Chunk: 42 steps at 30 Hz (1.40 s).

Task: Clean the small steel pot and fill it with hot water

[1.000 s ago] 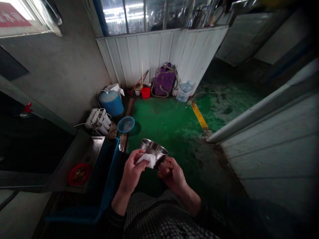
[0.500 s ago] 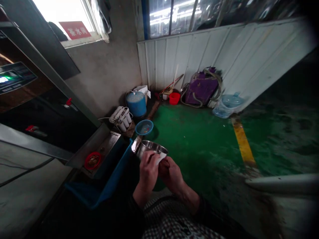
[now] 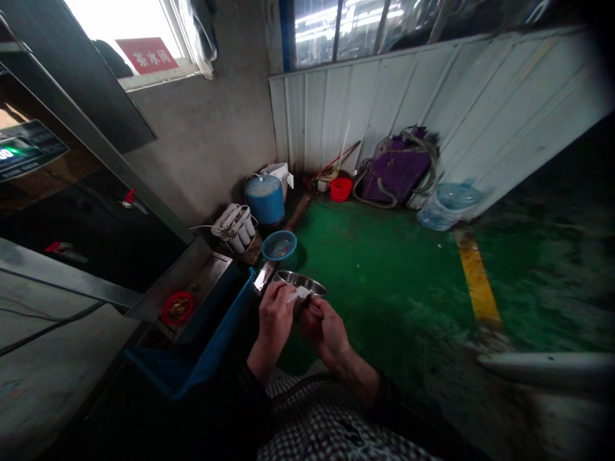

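A small, thin white piece [image 3: 300,294], like paper or tissue, sticks out between my hands. My left hand [image 3: 275,319] is closed, its fingertips pinching the white piece. Close beside it, my right hand [image 3: 331,330] is also closed, with thumb and fingers curled together. What lies inside its grip is dark and cannot be made out. Just beyond my fingertips is a round shiny metal bowl [image 3: 307,282], its near side partly hidden by my hands. Whether a finger touches its rim cannot be told.
A blue basin [image 3: 279,246] holding some water sits beyond the bowl. On the left are a metal trough [image 3: 204,282] with a red strainer [image 3: 177,308] of scraps, and a blue bin [image 3: 225,320]. Red taps [image 3: 129,198] jut out above. A purple machine [image 3: 396,168] and a water bottle [image 3: 449,205] stand by the wall.
My left hand has shifted a little left and down with the white piece, away from my right hand. The fingertips are farther apart now. The view has turned slightly.
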Available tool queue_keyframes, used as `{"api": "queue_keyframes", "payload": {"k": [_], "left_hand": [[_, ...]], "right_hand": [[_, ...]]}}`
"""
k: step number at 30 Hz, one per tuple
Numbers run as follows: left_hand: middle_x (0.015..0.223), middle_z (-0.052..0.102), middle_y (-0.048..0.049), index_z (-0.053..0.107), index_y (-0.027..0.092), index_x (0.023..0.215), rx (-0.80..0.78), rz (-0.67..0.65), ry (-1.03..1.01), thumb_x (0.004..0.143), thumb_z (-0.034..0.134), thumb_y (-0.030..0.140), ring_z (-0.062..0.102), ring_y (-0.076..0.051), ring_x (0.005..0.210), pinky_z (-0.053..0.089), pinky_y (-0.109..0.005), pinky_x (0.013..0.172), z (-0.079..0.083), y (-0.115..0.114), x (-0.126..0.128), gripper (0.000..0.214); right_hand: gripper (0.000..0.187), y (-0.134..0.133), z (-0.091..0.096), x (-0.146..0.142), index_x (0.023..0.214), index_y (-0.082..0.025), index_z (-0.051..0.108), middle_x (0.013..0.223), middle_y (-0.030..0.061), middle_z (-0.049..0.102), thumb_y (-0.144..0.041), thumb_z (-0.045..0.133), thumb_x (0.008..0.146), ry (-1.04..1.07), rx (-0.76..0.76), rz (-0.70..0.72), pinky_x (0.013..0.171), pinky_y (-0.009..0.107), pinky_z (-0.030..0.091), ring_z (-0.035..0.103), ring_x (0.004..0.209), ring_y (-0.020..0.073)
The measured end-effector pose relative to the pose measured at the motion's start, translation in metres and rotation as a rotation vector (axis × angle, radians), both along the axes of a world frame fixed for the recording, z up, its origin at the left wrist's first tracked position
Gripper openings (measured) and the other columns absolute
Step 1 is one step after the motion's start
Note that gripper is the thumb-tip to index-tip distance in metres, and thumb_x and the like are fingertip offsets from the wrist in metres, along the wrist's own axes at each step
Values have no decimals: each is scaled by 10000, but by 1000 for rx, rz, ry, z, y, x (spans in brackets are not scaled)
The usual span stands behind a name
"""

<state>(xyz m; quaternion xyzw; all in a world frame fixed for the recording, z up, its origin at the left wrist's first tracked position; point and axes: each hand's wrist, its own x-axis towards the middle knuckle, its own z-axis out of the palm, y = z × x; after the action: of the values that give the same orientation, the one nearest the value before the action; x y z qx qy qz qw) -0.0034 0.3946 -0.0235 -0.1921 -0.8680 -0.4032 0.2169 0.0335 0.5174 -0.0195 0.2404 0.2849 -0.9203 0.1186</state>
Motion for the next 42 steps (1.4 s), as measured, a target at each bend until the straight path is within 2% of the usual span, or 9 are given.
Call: {"api": "queue_keyframes", "payload": {"k": [6,10,16,19,27,33,37,40,42], "left_hand": [[977,679,-58,689,171,993,348,387,-331,850,657,338,625,-187,901,504,-340,856,-9,-61,-56,222],[1108,704,-58,612,203,1221,733,403,-486,856,647,427,657,-183,969,525,-317,866,6,-57,-50,430],[1267,640,-61,654,271,1193,202,17,46,901,588,169,579,-208,1203,484,-375,1033,22,8,-10,316],[1377,591,-70,587,296,1316,-34,-71,233,890,563,84,486,-236,1340,399,-448,1136,22,30,-24,477],[1242,686,-91,670,202,1178,417,-37,-722,967,453,431,612,-235,1184,413,-466,1130,4,40,-183,379],[1468,525,-51,550,293,1356,484,21,-395,1002,389,358,474,-178,1368,351,-409,1212,-15,69,-270,395],[1483,505,-69,531,299,1386,255,-283,-154,962,443,173,427,-183,1413,403,-387,1186,-30,97,-325,451],[1296,650,-80,652,280,1246,272,-630,-365,937,478,149,596,-192,1230,523,-361,1056,-46,114,-370,378],[1140,709,-81,709,234,1112,429,-587,-703,942,512,227,666,-190,1060,562,-346,959,-58,116,-406,261]], "right_hand": [[423,24,19,-6,570,-198,249,515,-54,141,-249,486,918,4,-302,-69,450,257,158,113,467,96],[423,50,23,-14,536,-193,322,491,-48,197,-238,469,930,-25,-632,-155,473,266,160,173,446,100],[411,75,1,-25,508,-162,439,446,-34,288,-198,526,907,104,-938,-136,470,252,127,177,431,89],[395,82,-10,-35,511,-151,481,442,-36,298,-174,551,899,156,-990,-136,476,255,119,175,435,88],[467,96,-44,-105,492,-173,371,442,-68,191,-242,724,790,79,-815,19,434,252,206,175,412,81],[576,106,-32,-229,522,-220,234,463,-87,118,-230,799,634,-118,-559,-161,388,244,135,105,410,70],[511,118,-20,-328,556,-210,269,500,-81,137,-175,769,657,-104,-488,-402,406,257,127,102,426,69],[449,153,-25,-385,601,-200,264,532,-72,134,-177,668,795,-46,-384,-552,411,266,132,120,435,76],[445,188,-34,-407,625,-198,254,551,-66,135,-200,642,842,-52,-260,-605,406,275,167,150,443,83]]}}
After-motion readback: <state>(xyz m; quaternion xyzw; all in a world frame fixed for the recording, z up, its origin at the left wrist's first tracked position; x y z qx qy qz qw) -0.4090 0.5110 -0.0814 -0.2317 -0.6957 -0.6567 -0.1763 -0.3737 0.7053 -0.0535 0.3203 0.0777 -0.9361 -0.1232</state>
